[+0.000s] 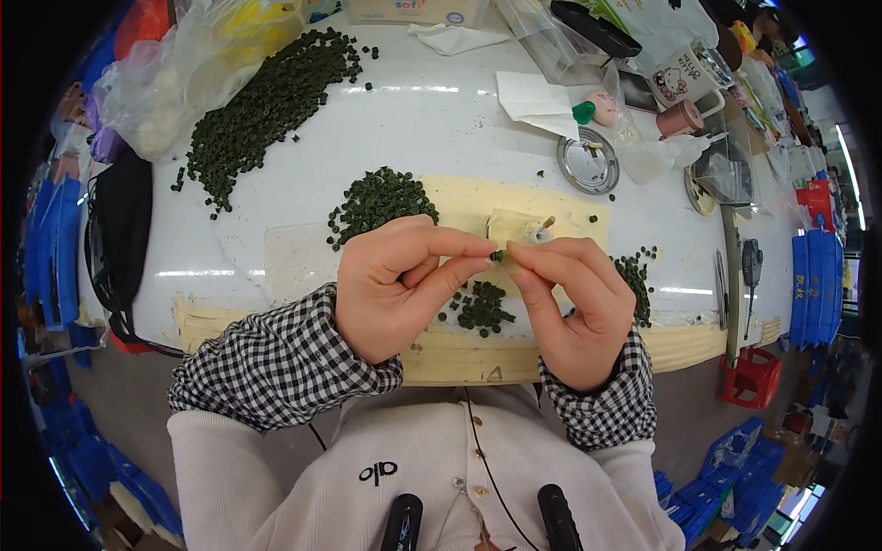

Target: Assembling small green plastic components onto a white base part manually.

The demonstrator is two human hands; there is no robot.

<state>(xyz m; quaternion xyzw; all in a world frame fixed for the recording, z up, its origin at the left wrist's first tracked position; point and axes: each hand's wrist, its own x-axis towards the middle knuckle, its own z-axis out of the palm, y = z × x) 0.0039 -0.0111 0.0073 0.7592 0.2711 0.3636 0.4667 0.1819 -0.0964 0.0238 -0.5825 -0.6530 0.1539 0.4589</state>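
Between the fingertips of both hands is a small dark green ribbed part (497, 256), held just above the table. My left hand (397, 280) pinches it from the left with thumb and forefinger. From the right, the thumb and forefinger of my right hand (574, 294) close on it too. Right behind the fingers, a small cream-coloured block (507, 223) carries a short white tube with a brownish tip (542, 231). Below the fingertips lies a small pile of dark green parts (482, 308). A larger pile of such parts (381, 197) lies beyond my left hand.
A big heap of green parts (266, 110) spreads at the far left beside plastic bags (161, 101). A round metal dish (588, 163) sits far right, near a white mug (684, 78). More green parts (636, 285) lie right of my right hand, with tweezers (720, 285) farther right.
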